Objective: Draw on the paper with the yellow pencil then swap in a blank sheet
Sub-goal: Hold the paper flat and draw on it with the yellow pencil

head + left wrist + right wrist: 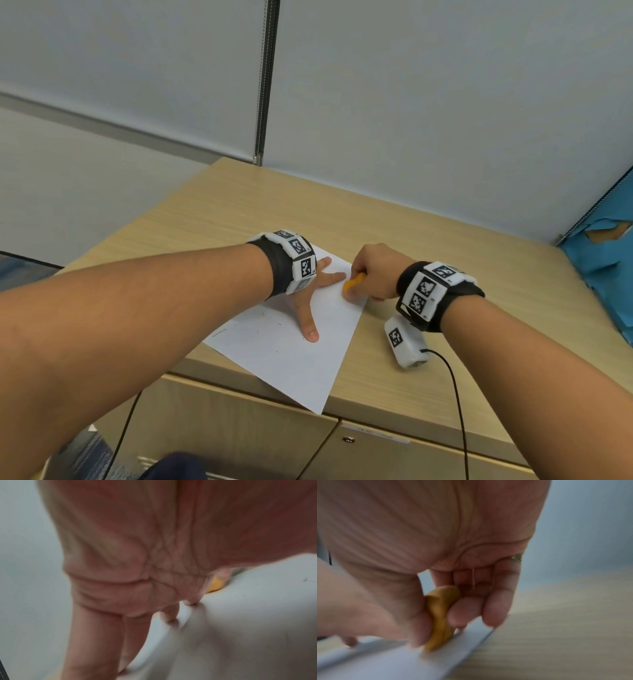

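Observation:
A white sheet of paper (291,346) lies tilted on the wooden cabinet top (260,209), one corner hanging past the front edge. Faint marks show on its left part. My left hand (317,291) lies flat on the paper with fingers spread, pressing it down; its fingertips (190,602) touch the sheet. My right hand (373,270) grips a short yellow pencil (352,283) between thumb and fingers, with its lower end on the paper near the right edge. In the right wrist view the yellow pencil (441,616) is blurred, and its tip meets the paper (402,660).
A small white tagged box (406,341) with a black cable lies on the cabinet top just right of the paper. Blue torn material (603,260) sits at the far right. Grey walls close the back. Cabinet doors (239,428) are below the front edge.

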